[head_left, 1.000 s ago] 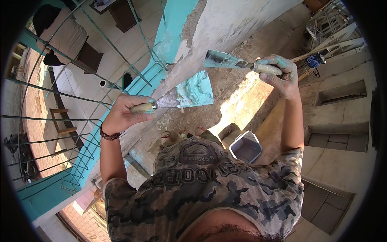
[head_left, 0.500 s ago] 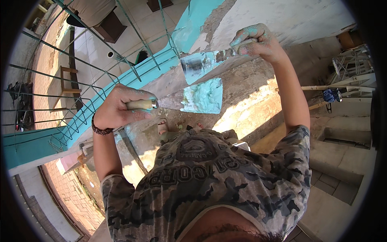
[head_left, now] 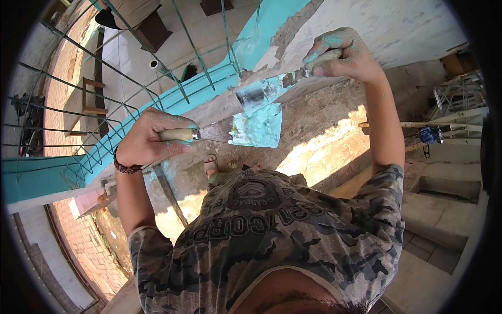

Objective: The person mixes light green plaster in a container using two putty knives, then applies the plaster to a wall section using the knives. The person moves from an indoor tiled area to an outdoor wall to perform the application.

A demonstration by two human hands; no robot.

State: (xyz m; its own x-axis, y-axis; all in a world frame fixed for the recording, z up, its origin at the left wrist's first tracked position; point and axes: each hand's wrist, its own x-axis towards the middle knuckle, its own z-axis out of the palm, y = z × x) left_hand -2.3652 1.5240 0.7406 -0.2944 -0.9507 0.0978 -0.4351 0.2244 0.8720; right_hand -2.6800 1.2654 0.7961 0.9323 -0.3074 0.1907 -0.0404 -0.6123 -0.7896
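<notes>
My left hand (head_left: 150,138) is closed round the pale handle of a wide putty knife (head_left: 215,131). A thick heap of turquoise paste (head_left: 260,125) covers the outer part of its blade. In my right hand (head_left: 345,56) is a second putty knife (head_left: 269,90), gripped by its handle, with turquoise smears along its blade. The right blade's lower edge meets or overlaps the paste at the top of the left blade; whether they touch I cannot tell. Turquoise specks cling to the fingers of both hands.
Green metal bars (head_left: 141,78) rise on the left beside a turquoise ledge (head_left: 196,94). A partly bare, plastered wall (head_left: 361,23) runs along the far side. Metal frames and poles (head_left: 460,118) stand at the right. Sunlight falls on the rough ground (head_left: 324,149) below my hands.
The right putty knife has come down over the paste on the left blade, its handle now more tilted. My left hand has shifted slightly left, and the view has moved a little.
</notes>
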